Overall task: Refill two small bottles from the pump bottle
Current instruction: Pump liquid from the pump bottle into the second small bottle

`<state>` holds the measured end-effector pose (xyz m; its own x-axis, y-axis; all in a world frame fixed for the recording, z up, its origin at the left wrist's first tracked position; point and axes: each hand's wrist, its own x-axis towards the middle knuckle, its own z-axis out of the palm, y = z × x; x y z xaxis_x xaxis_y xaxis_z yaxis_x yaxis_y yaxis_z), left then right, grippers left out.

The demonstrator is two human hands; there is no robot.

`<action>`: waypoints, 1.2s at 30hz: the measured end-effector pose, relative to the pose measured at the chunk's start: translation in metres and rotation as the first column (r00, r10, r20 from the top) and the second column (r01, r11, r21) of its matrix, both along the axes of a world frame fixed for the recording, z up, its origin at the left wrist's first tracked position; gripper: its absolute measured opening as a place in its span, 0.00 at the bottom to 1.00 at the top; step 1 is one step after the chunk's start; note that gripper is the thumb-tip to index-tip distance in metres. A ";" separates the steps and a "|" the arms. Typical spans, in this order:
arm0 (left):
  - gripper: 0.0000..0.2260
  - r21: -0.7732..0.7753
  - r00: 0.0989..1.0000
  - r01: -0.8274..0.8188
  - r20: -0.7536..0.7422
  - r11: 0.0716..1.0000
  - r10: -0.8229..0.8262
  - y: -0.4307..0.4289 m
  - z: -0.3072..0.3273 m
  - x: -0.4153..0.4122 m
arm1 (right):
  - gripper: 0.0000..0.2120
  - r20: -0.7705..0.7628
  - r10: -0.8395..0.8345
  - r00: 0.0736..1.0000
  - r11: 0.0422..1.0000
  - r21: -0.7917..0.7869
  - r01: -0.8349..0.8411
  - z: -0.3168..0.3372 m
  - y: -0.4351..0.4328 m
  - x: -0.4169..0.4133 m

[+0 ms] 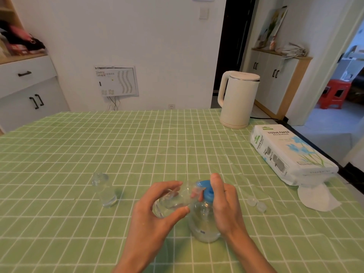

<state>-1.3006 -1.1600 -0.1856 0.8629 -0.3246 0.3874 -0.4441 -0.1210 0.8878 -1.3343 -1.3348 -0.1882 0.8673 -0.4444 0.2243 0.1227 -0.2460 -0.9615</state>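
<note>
A clear pump bottle (204, 225) with a blue pump head (206, 189) stands near the table's front middle. My right hand (224, 203) rests on the blue head, thumb on top. My left hand (155, 211) grips a small clear bottle (173, 201), tilted with its mouth at the pump's spout. A second small clear bottle (103, 189) stands upright and uncapped to the left. Two small clear caps (257, 203) lie to the right of the pump bottle.
The table wears a green checked cloth (78, 144). A cream electric kettle (237, 99) stands at the back right. A tissue paper pack (291, 152) lies along the right edge with a loose tissue (317, 198) in front of it.
</note>
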 end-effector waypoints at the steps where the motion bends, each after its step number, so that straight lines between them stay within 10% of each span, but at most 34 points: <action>1: 0.23 0.003 1.000 0.000 0.002 1.000 0.000 0.000 0.000 0.000 | 0.36 -0.028 0.028 0.999 1.000 0.008 -0.028 0.003 -0.001 0.000; 19: 0.25 0.040 1.000 -0.006 -0.013 0.999 0.006 0.004 -0.004 -0.001 | 0.23 -0.015 0.058 0.998 0.997 -0.055 -0.059 0.001 -0.004 0.003; 36: 0.21 0.019 1.000 -0.007 0.014 1.000 0.007 0.005 0.004 -0.001 | 0.43 -0.264 0.115 0.958 0.993 0.036 -0.109 0.052 -0.019 0.012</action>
